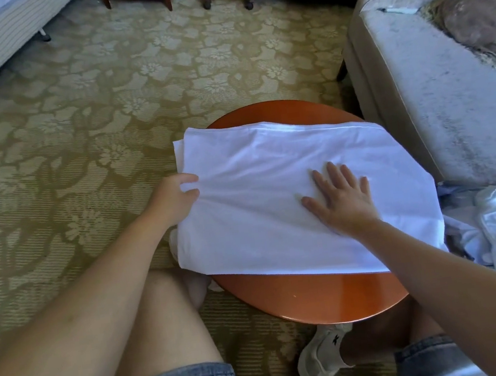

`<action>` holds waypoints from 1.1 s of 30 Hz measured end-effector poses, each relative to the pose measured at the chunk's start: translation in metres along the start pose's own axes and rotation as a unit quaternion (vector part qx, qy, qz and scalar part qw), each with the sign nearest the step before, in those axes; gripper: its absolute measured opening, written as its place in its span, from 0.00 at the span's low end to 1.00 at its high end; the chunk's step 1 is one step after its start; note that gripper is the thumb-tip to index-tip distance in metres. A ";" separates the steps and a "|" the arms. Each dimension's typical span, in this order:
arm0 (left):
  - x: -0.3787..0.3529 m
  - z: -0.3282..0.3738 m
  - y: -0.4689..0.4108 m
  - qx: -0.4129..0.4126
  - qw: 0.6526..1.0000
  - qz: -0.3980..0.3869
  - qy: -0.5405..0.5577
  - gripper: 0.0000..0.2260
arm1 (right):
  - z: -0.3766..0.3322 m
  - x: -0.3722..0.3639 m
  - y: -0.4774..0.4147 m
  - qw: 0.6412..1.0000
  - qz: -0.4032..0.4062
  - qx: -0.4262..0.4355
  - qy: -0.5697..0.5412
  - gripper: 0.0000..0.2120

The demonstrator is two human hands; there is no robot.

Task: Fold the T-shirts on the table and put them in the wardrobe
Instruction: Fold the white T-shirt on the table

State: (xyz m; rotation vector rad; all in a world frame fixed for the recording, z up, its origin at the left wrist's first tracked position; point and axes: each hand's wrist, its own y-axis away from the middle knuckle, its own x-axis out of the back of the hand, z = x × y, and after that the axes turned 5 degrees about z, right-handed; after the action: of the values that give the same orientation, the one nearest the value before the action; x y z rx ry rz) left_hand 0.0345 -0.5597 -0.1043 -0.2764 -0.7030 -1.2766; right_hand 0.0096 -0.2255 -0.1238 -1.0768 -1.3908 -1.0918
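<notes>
You're mid-fold w/ the white T-shirt [272, 191] on the round table [316, 298]: left hand [176, 199] pinches its left edge, right hand [341, 198] lies flat, fingers spread, so next fold that edge across, prob.

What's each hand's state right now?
Left hand: gripping the white T-shirt at its left edge.
Right hand: open, pressing flat on the T-shirt.

A single wide-angle head camera looked forward and down from close above the round tabletop [310, 299], taking in carpet [104, 96] beyond and an armchair [415, 89] at right.
</notes>
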 end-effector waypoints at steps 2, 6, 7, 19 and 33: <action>0.010 0.002 0.002 0.030 0.998 -0.037 0.036 0.23 | -0.006 0.000 -0.003 1.000 -0.019 0.001 0.019 0.38; 0.044 0.014 0.010 0.059 0.992 -0.063 0.089 0.31 | -0.038 0.001 -0.010 0.998 -0.052 0.018 0.033 0.38; 0.056 0.018 0.012 0.056 0.992 -0.061 0.094 0.31 | -0.049 0.000 -0.013 0.997 -0.060 0.028 0.032 0.38; 0.072 0.142 0.044 -0.035 0.992 -0.119 -0.033 0.19 | -0.040 0.026 0.023 0.964 0.093 -0.021 -0.249 0.26; -0.153 0.253 0.088 -0.018 0.971 -0.228 -0.069 0.14 | 0.085 0.030 0.068 0.703 0.012 -0.223 -0.676 0.27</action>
State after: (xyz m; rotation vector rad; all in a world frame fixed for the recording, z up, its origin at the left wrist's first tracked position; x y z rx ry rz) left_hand 0.0159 -0.2737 0.0108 -0.2425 -0.8961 -1.7217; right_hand 0.0585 -0.1280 -0.0949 -2.5357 -2.2049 -0.4759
